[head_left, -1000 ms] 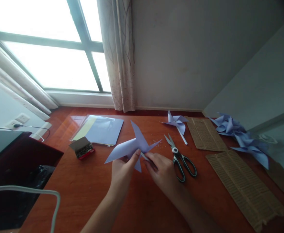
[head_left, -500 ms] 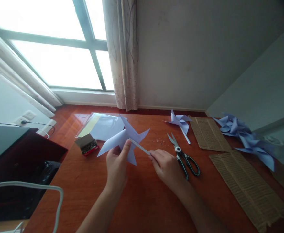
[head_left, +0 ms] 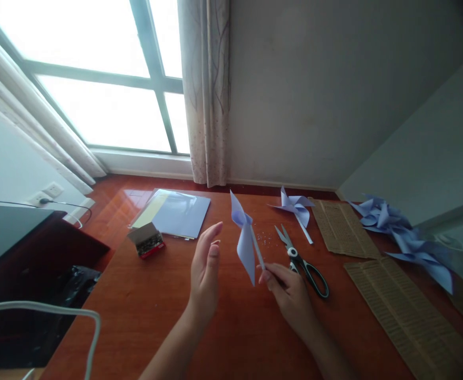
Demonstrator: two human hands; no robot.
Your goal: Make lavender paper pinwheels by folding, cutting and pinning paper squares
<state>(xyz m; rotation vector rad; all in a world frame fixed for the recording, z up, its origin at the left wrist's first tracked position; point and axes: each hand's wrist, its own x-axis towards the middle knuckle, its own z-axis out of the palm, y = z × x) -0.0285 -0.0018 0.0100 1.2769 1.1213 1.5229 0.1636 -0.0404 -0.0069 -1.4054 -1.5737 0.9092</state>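
Pinwheel (head_left: pixel 244 240), lilac paper, upright above mid-desk (head_left: pixel 156 306), its stick (head_left: pixel 257 253) pinched low by right hand (head_left: pixel 290 295) fingers; left hand (head_left: pixel 205 269) open, just left, not touching; best gripped firmly, vanes kept clear of scissors (head_left: pixel 305 261) at right.

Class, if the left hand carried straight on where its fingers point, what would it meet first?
The left hand likely slips just left of the pinwheel and meets the curtain; depth is unclear.
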